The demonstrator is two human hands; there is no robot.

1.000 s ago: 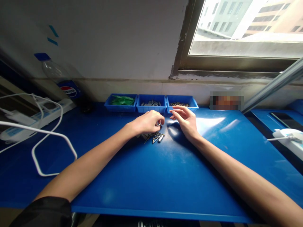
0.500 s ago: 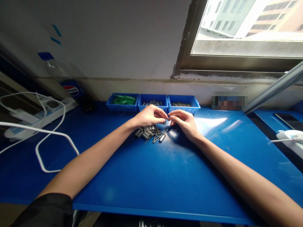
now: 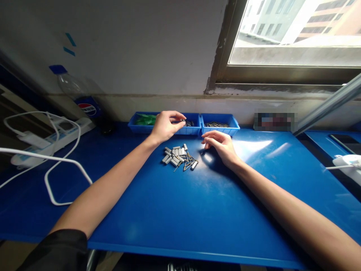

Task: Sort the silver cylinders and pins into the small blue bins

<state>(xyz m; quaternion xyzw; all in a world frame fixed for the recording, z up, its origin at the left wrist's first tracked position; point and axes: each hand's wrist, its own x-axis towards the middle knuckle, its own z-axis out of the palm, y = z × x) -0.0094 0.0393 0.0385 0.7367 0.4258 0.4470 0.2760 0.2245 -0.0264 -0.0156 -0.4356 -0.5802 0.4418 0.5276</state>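
Note:
My left hand (image 3: 166,126) is raised over the middle blue bin (image 3: 189,129), thumb and forefinger pinched on a small part too small to name. My right hand (image 3: 220,145) rests on the blue table (image 3: 197,210) just right of a pile of small grey metal cylinders and thin pins (image 3: 179,156); its fingers are curled loosely, and a thin pin seems to sit at its fingertips. The left bin (image 3: 141,120) holds green pieces. The right bin (image 3: 218,125) holds thin dark pins.
A white power strip (image 3: 47,141) with white cables (image 3: 53,177) lies at the left. A clear soda bottle (image 3: 76,96) leans on the wall. A white device (image 3: 348,165) sits at the right edge, with a window above.
The hands met above the pile half a second ago. My left hand has since moved up and back to the middle bin. My right hand stayed near the pile.

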